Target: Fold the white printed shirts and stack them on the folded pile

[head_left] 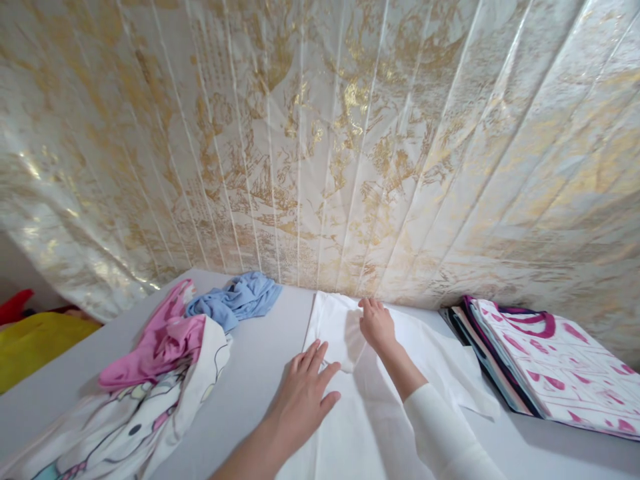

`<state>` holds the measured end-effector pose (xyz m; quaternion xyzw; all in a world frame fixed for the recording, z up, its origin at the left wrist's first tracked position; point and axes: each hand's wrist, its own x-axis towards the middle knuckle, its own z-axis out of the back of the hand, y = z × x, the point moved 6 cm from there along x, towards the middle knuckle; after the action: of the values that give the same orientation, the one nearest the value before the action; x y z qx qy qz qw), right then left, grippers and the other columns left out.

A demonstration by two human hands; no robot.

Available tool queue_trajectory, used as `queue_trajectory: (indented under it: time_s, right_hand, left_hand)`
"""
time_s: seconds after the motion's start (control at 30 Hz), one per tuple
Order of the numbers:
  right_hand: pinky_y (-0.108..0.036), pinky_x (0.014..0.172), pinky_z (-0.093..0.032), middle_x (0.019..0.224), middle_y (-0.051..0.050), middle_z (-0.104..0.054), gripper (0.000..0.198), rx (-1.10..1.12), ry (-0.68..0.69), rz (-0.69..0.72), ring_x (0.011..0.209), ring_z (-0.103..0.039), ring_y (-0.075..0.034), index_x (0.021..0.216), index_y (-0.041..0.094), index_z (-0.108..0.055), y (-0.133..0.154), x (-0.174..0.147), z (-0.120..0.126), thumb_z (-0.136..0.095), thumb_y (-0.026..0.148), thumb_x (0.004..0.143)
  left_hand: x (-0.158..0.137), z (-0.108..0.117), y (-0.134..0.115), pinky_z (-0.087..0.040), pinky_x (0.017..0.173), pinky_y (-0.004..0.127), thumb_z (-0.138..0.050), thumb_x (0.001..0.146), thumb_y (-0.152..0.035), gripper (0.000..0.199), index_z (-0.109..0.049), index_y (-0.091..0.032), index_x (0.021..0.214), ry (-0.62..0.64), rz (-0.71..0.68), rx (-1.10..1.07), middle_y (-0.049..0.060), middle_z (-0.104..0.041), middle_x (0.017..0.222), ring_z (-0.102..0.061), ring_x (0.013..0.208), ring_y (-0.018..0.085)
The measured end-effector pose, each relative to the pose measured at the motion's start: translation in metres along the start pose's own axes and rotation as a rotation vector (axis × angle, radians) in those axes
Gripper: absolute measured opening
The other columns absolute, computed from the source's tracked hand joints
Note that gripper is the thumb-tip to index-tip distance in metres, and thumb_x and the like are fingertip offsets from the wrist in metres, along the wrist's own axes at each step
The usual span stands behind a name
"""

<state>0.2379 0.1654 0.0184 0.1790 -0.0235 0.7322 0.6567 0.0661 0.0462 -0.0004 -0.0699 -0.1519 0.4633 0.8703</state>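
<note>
Has a white garment [355, 407] laid out in the middle of a pale surface [257, 400], running from the near edge to just short of the far side, with a part stretching right toward a folded stack [555, 373]. Reaches in from the near side with both hands. Holds the left hand [309, 393] palm down at the left edge of the white cloth, fingers loosely spread and thumb apart, the grip open with no fabric visible in it. Cannot tell whether the fingertips press on the cloth. Reaches farther with the right hand [377, 327], to the far part of the garment, fingers bent and close together. Cannot tell whether that grip pinches any fabric. Wears a white sleeve [445, 433] on the right arm.

At left, near to middle: a crumpled white printed cloth [135, 427], with a bunched pink cloth [165, 350] against it. Beyond, on the far left: a rumpled blue cloth [240, 297]. At right, topmost on the stack: a white top with magenta print [533, 333]. Past the left edge: something yellow [40, 347]. Along the far side: a gold-patterned curtain [300, 133].
</note>
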Motion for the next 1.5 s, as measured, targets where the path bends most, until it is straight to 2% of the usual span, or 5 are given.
queue_trajectory:
  time_s: [0.23,0.77,1.1,1.33,1.5]
  right_hand:
    - [-0.036,0.107,-0.035,0.145,-0.010,-0.049,0.042,0.092,0.126,0.388,0.135,-0.041,-0.021,0.135,0.017,-0.052,0.081,0.003,-0.041,-0.047,0.019,0.093]
    - [-0.042,0.116,-0.019,0.155,-0.012,-0.029,0.059,0.101,0.153,0.336,0.145,-0.023,-0.024,0.147,0.012,-0.037,0.079,0.021,-0.069,-0.037,0.045,0.098]
    - [-0.047,0.114,-0.028,0.155,-0.013,-0.030,0.054,0.180,0.155,0.302,0.144,-0.024,-0.025,0.147,0.014,-0.036,0.074,0.009,-0.053,-0.034,0.038,0.099]
    - [-0.040,0.095,-0.046,0.120,-0.014,-0.061,0.032,0.510,0.066,0.174,0.113,-0.057,-0.026,0.114,0.017,-0.058,0.083,-0.054,-0.019,-0.051,0.035,0.088]
    - [-0.032,0.069,-0.048,0.080,-0.003,-0.059,0.023,0.512,0.072,0.065,0.075,-0.060,-0.021,0.105,0.018,-0.052,0.079,-0.066,-0.020,-0.047,0.028,0.085]
  left_hand:
    - [0.000,-0.011,0.002,-0.034,0.109,0.048,-0.054,0.093,-0.037,0.053,-0.045,-0.017,0.141,0.016,0.012,0.086,0.013,-0.038,0.151,-0.034,0.139,0.029]
    - [-0.024,-0.023,-0.020,-0.036,0.110,0.039,-0.049,0.093,-0.035,0.059,-0.036,-0.011,0.146,-0.016,-0.120,0.135,0.011,-0.030,0.153,-0.033,0.140,0.025]
    - [-0.027,-0.037,0.003,-0.041,0.105,0.045,-0.046,0.093,-0.032,0.063,-0.027,-0.002,0.146,-0.278,0.107,0.182,0.025,-0.023,0.154,-0.027,0.141,0.034]
    - [-0.022,-0.026,0.000,-0.041,0.106,0.045,-0.047,0.090,-0.020,0.047,-0.049,-0.004,0.134,-0.187,0.133,0.182,0.019,-0.049,0.141,-0.043,0.133,0.031]
    - [-0.012,-0.007,0.004,-0.038,0.108,0.039,-0.041,0.083,-0.001,0.051,-0.053,-0.008,0.132,-0.062,0.100,0.133,0.012,-0.055,0.136,-0.047,0.128,0.026]
